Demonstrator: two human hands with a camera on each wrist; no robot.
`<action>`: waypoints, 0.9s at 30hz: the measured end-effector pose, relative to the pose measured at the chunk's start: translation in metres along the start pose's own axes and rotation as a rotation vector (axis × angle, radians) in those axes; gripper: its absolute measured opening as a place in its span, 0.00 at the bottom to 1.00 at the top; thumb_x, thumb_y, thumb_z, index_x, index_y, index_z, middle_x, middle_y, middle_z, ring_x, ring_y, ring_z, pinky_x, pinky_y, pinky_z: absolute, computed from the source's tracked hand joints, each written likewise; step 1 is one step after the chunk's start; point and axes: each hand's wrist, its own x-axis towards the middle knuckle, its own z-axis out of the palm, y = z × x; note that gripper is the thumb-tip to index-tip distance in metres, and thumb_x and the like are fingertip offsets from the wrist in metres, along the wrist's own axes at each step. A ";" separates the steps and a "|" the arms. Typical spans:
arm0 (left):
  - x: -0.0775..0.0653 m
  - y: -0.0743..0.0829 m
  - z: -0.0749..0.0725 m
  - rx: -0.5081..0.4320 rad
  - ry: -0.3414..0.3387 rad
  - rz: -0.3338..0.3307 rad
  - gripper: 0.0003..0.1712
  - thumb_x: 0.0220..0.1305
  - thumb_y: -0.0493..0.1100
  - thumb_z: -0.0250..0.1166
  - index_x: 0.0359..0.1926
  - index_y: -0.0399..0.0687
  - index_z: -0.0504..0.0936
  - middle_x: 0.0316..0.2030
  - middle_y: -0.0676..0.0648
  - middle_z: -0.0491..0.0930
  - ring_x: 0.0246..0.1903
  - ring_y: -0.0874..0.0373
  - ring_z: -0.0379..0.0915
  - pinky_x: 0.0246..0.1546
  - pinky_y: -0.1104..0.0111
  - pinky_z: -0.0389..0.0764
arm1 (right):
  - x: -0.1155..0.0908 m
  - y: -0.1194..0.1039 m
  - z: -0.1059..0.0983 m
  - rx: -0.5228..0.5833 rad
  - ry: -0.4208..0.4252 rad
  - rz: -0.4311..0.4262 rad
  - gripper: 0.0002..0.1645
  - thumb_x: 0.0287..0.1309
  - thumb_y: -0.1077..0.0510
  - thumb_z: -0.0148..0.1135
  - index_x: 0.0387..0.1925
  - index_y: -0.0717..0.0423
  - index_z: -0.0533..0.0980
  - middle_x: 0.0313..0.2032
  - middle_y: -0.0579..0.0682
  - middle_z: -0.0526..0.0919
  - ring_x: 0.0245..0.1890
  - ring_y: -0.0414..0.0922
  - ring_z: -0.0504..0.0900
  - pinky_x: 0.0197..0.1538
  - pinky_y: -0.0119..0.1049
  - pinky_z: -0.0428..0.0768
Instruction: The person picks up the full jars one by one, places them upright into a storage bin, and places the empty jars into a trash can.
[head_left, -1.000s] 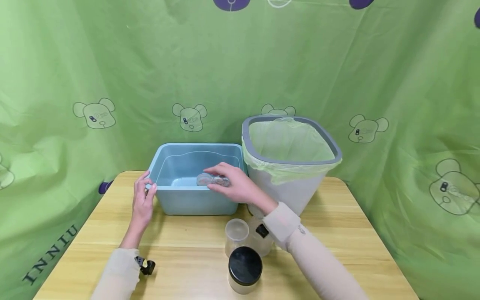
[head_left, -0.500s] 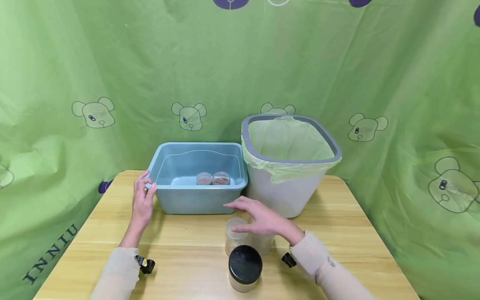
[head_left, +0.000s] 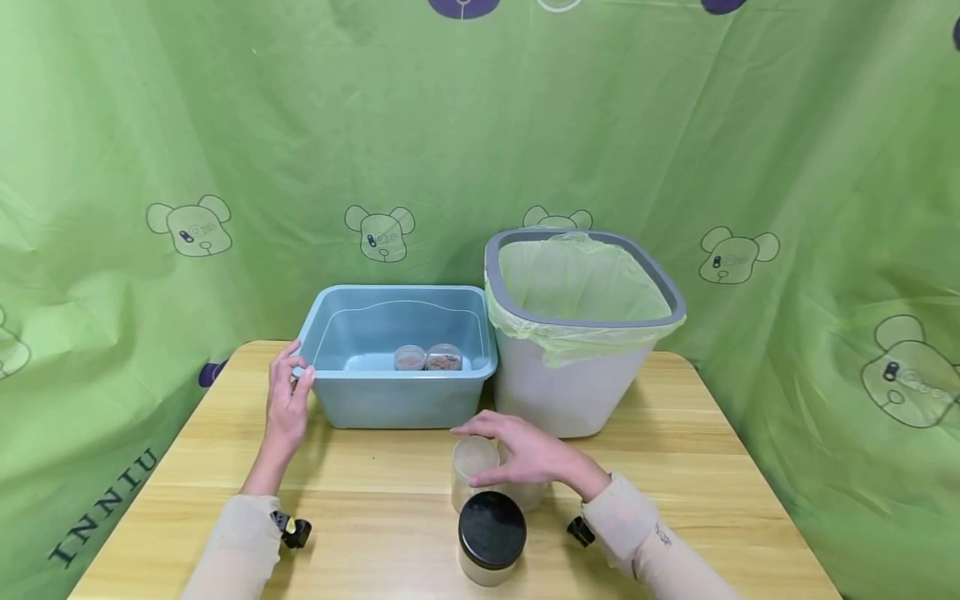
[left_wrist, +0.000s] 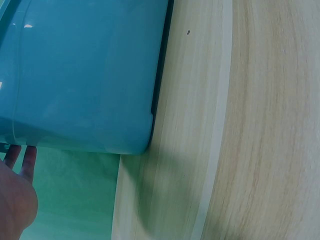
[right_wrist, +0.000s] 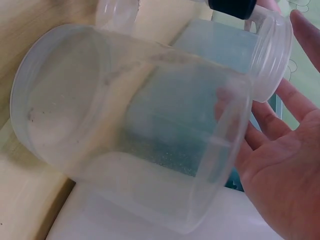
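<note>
My left hand (head_left: 287,404) grips the left rim of a blue plastic basin (head_left: 397,402), its fingers curved over the edge near the front corner. In the left wrist view, two fingers (left_wrist: 28,165) touch the basin's side. My right hand (head_left: 525,450) is spread above two clear plastic jars. Its thumb and forefinger stand either side of the left jar's top (head_left: 474,457); a firm grip cannot be seen. The right jar (right_wrist: 130,125), close to the right wrist camera, sits partly beneath the palm. In front stands a jar with a black lid (head_left: 492,530).
Inside the basin lie two small clear containers, the left one (head_left: 410,358) and the right one (head_left: 444,358), with reddish-brown contents. A white bin (head_left: 555,400) with a grey rim and green liner stands right of the basin. Behind the wooden table (head_left: 375,533) hangs a green curtain (head_left: 300,125).
My right hand let go of the right small container in the basin, then drew back and down to the jars, its thumb and fingers now around the left jar's top. My left hand stayed put.
</note>
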 end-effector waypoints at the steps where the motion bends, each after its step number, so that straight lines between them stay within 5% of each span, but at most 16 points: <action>1: 0.000 0.000 0.000 -0.003 0.000 0.000 0.15 0.78 0.46 0.52 0.51 0.37 0.69 0.78 0.43 0.57 0.76 0.34 0.54 0.73 0.35 0.62 | 0.000 0.000 0.000 -0.002 0.000 -0.001 0.40 0.58 0.43 0.76 0.70 0.47 0.74 0.62 0.47 0.80 0.60 0.42 0.78 0.65 0.43 0.79; 11: -0.001 -0.001 0.000 0.021 -0.011 -0.015 0.17 0.80 0.46 0.51 0.55 0.35 0.68 0.80 0.45 0.54 0.77 0.34 0.52 0.73 0.34 0.61 | -0.001 0.002 0.003 -0.010 0.004 0.009 0.38 0.59 0.42 0.75 0.69 0.47 0.76 0.59 0.44 0.82 0.58 0.41 0.79 0.64 0.42 0.80; 17: -0.011 0.005 0.002 0.217 0.091 0.009 0.26 0.79 0.51 0.53 0.72 0.52 0.68 0.82 0.48 0.49 0.77 0.38 0.52 0.71 0.33 0.61 | -0.004 0.001 0.001 0.001 0.039 -0.028 0.37 0.60 0.42 0.74 0.69 0.45 0.75 0.60 0.44 0.81 0.59 0.41 0.79 0.64 0.42 0.80; 20: -0.018 0.013 0.008 0.330 0.195 0.152 0.30 0.74 0.50 0.58 0.74 0.57 0.68 0.81 0.46 0.53 0.75 0.37 0.53 0.70 0.33 0.59 | -0.008 -0.005 -0.009 0.010 0.109 -0.054 0.36 0.61 0.45 0.74 0.69 0.45 0.75 0.61 0.46 0.80 0.61 0.42 0.79 0.64 0.43 0.80; 23: -0.026 0.028 0.022 0.392 0.231 0.390 0.31 0.71 0.53 0.58 0.71 0.53 0.71 0.79 0.45 0.57 0.74 0.40 0.56 0.74 0.44 0.57 | -0.016 -0.017 -0.029 0.011 0.220 -0.087 0.35 0.62 0.49 0.74 0.69 0.46 0.75 0.63 0.46 0.80 0.62 0.43 0.79 0.67 0.45 0.79; 27: -0.040 0.050 0.048 0.423 0.102 0.662 0.30 0.75 0.60 0.52 0.67 0.48 0.75 0.75 0.46 0.64 0.70 0.43 0.62 0.75 0.56 0.57 | -0.031 -0.034 -0.065 -0.028 0.411 -0.149 0.34 0.60 0.55 0.75 0.68 0.50 0.76 0.63 0.46 0.81 0.63 0.45 0.79 0.69 0.45 0.78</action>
